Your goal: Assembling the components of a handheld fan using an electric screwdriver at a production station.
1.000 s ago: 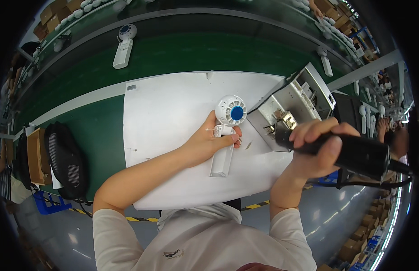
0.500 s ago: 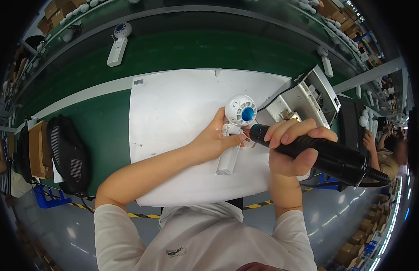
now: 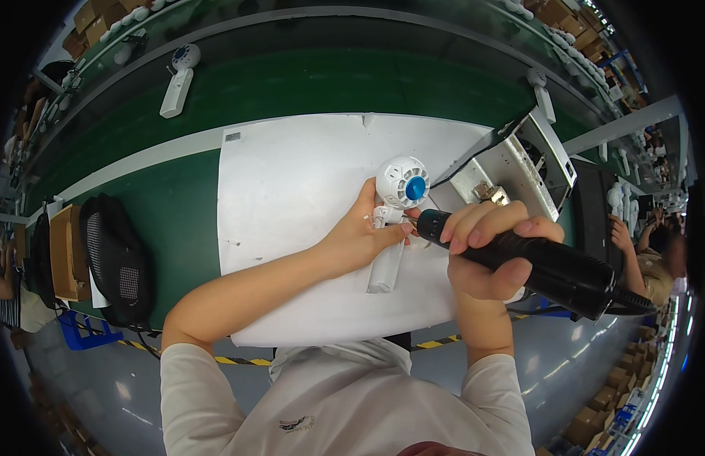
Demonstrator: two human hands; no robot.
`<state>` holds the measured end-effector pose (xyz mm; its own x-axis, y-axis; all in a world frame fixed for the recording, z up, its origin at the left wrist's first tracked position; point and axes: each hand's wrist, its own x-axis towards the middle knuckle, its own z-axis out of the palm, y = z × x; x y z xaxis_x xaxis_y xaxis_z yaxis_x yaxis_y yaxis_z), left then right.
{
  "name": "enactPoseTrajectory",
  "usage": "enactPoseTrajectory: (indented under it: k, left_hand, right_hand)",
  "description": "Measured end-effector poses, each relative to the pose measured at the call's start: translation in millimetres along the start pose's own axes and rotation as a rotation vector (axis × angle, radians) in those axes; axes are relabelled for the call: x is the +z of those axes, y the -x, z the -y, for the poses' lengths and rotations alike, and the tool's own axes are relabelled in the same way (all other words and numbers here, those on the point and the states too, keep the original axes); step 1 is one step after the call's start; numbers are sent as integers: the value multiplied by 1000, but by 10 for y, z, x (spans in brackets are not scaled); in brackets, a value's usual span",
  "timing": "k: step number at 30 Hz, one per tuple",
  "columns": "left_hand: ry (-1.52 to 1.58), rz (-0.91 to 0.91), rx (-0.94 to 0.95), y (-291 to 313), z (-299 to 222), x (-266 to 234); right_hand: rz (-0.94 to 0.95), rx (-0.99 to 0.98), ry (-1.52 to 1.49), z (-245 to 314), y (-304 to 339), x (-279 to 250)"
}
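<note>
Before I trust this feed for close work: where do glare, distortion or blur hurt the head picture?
Head view: the green belt bows toward the black rim; glare spots streak the grey floor; the black driver looks fairly sharp, but its tip beside the white device is too small to read.

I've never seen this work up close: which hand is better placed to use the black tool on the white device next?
The right hand, probably: it grips the tool, whose front end points toward the device. The left hand is busy holding the device.
</note>
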<state>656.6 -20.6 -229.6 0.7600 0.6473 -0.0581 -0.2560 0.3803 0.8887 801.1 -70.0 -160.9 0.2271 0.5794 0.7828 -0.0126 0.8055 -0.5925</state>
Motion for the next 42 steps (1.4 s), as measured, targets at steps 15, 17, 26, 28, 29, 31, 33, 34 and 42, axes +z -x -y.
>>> enactPoseTrajectory:
  k: [15, 17, 26, 28, 29, 31, 33, 34, 42]
  left_hand:
    - [72, 18, -92, -12, 35, -16]
    - [96, 30, -112, -10, -1, -27]
    - [-37, 63, -121, -34, -43, 16]
    - [-47, 69, -120, -35, -22, 12]
    - [-67, 64, -100, -40, -5, 17]
    - [-109, 53, -64, -33, 18, 7]
    - [-131, 46, -45, -21, 17, 0]
    - [-133, 44, -48, -19, 5, 0]
    - [-154, 59, -54, 22, -37, 4]
  right_hand:
    - [-37, 84, -46, -27, -223, -26]
    - [-238, 107, 64, 284, -372, -211]
    - [-158, 12, 139, 430, -268, -197]
    - [-78, 42, 13, 407, -237, -162]
    - [-53, 14, -4, 378, -210, -99]
    - [-8, -41, -41, 303, -142, 56]
    - [16, -69, -61, 256, -103, 109]
    - [26, -63, -34, 228, -90, 116]
    - [80, 32, 80, 82, -3, 127]
